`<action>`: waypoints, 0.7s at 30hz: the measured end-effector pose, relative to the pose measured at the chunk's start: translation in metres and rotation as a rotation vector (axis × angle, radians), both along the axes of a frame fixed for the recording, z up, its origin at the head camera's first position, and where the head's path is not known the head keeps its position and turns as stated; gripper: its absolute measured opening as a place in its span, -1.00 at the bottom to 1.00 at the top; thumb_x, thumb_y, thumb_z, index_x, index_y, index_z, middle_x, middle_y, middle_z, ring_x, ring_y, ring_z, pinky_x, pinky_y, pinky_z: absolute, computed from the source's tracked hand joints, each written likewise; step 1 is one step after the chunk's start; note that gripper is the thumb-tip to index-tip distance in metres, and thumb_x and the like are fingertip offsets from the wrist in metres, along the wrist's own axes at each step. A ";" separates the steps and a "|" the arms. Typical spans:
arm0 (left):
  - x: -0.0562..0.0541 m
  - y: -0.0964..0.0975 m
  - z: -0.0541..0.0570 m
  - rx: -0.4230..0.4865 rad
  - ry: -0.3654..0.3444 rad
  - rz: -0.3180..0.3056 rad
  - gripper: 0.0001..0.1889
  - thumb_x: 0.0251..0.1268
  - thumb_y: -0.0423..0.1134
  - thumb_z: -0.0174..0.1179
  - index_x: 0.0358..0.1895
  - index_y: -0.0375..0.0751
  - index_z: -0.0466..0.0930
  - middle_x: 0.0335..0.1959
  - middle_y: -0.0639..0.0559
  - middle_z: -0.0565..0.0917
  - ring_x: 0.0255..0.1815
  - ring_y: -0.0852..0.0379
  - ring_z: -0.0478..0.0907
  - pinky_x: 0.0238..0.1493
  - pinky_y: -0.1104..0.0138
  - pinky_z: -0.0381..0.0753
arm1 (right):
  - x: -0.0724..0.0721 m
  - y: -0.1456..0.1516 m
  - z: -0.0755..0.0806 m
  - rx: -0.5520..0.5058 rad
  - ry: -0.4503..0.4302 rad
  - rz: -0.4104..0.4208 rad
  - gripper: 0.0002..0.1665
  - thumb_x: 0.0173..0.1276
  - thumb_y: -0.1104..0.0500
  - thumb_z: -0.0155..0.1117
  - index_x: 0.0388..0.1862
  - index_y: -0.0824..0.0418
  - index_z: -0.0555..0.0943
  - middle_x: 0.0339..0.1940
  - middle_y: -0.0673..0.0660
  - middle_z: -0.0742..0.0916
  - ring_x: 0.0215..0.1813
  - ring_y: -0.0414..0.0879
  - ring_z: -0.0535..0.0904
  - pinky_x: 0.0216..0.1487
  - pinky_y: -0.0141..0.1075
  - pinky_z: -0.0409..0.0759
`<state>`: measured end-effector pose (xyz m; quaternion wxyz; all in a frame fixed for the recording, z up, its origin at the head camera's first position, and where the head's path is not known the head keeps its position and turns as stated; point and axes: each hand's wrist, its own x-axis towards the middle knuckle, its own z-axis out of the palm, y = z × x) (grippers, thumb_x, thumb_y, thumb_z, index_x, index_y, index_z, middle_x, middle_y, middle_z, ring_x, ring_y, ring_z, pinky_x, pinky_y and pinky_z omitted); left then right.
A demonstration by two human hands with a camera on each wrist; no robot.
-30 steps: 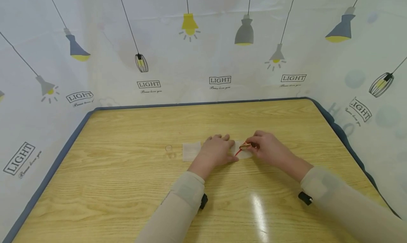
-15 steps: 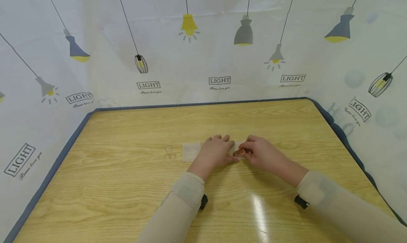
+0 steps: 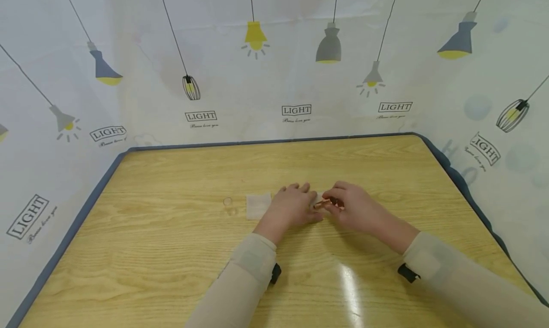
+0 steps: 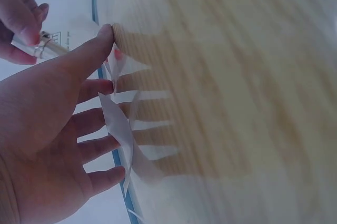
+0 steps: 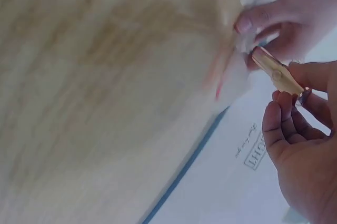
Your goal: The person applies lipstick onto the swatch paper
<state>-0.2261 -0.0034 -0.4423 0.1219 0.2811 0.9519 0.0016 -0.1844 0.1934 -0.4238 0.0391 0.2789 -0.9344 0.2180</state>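
My left hand (image 3: 293,206) lies with its fingers spread on a thin white sheet (image 3: 257,207), which shows on both sides of the hand. In the left wrist view the sheet's edge (image 4: 120,126) curls up beside the fingertips. Between thumb and fingers, my right hand (image 3: 353,204) pinches a small gold-coloured nail clipper (image 5: 276,72). Its free end points at the left hand, close to the left thumb and index finger. A thin red strip (image 5: 220,86) shows by the sheet in the right wrist view. In the head view the right fingers partly hide the clipper.
A small thin ring (image 3: 228,201) lies on the wooden table (image 3: 171,251), left of the sheet. A white curtain printed with lamps (image 3: 296,80) surrounds the table's back and sides.
My right hand has moved slightly left and toward me, bringing the nail clipper up to the left hand. The red strip no longer shows in the head view. The left hand stays put.
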 end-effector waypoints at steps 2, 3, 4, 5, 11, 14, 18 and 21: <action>0.000 0.001 0.000 -0.003 0.001 0.004 -0.27 0.49 0.40 0.14 0.58 0.14 0.43 0.65 0.04 0.38 0.69 -0.16 0.28 0.63 -0.12 0.37 | -0.001 0.003 0.005 -0.020 0.012 -0.032 -0.74 0.51 0.23 0.41 0.09 0.32 0.75 -0.17 0.09 0.72 -0.25 -0.21 0.57 -0.28 -0.35 0.64; 0.000 0.002 -0.001 -0.002 0.000 0.009 -0.26 0.48 0.40 0.15 0.57 0.14 0.43 0.65 0.05 0.38 0.69 -0.15 0.28 0.64 -0.11 0.36 | -0.001 0.005 0.007 -0.029 0.025 -0.043 -0.74 0.50 0.23 0.42 0.09 0.31 0.75 -0.17 0.10 0.72 -0.25 -0.20 0.58 -0.27 -0.34 0.65; 0.000 0.002 -0.001 0.000 -0.004 0.015 -0.25 0.48 0.40 0.16 0.58 0.13 0.43 0.66 0.05 0.37 0.70 -0.15 0.27 0.64 -0.11 0.35 | -0.002 0.007 0.008 -0.039 0.036 -0.051 -0.74 0.49 0.24 0.43 0.08 0.32 0.75 -0.17 0.11 0.72 -0.25 -0.19 0.59 -0.27 -0.33 0.66; 0.000 0.002 -0.001 0.002 -0.013 0.022 -0.24 0.48 0.40 0.17 0.60 0.12 0.41 0.69 0.04 0.34 0.71 -0.15 0.25 0.66 -0.11 0.33 | -0.003 0.009 0.009 -0.043 0.048 -0.058 -0.75 0.48 0.24 0.43 0.07 0.31 0.75 -0.17 0.11 0.73 -0.25 -0.18 0.60 -0.27 -0.32 0.67; 0.004 0.001 0.001 0.054 -0.073 0.062 -0.14 0.43 0.43 0.19 0.66 0.09 0.31 0.76 0.01 0.18 0.76 -0.14 0.15 0.72 -0.16 0.18 | -0.004 0.018 0.016 -0.061 0.079 -0.085 -0.75 0.45 0.27 0.47 0.04 0.34 0.76 -0.20 0.14 0.73 -0.27 -0.15 0.60 -0.27 -0.30 0.67; 0.004 0.002 0.002 0.061 -0.070 0.063 -0.17 0.46 0.40 0.18 0.65 0.07 0.32 0.76 0.00 0.19 0.75 -0.15 0.16 0.71 -0.21 0.15 | -0.003 0.022 0.020 -0.074 0.079 -0.102 -0.75 0.44 0.28 0.47 0.03 0.35 0.76 -0.20 0.15 0.74 -0.27 -0.14 0.59 -0.28 -0.30 0.66; 0.004 0.003 0.001 0.055 -0.046 0.063 -0.21 0.48 0.37 0.18 0.63 0.07 0.36 0.73 0.00 0.25 0.73 -0.15 0.21 0.70 -0.23 0.16 | -0.002 0.027 0.022 -0.080 0.070 -0.123 -0.75 0.44 0.29 0.47 0.04 0.36 0.76 -0.19 0.16 0.73 -0.27 -0.13 0.57 -0.28 -0.31 0.64; 0.003 0.003 0.001 0.075 -0.045 0.070 -0.18 0.46 0.37 0.21 0.64 0.07 0.34 0.72 0.01 0.27 0.72 -0.13 0.23 0.71 -0.25 0.13 | -0.002 0.030 0.022 -0.082 0.064 -0.132 -0.75 0.45 0.27 0.46 0.05 0.35 0.76 -0.18 0.15 0.73 -0.25 -0.14 0.58 -0.27 -0.32 0.64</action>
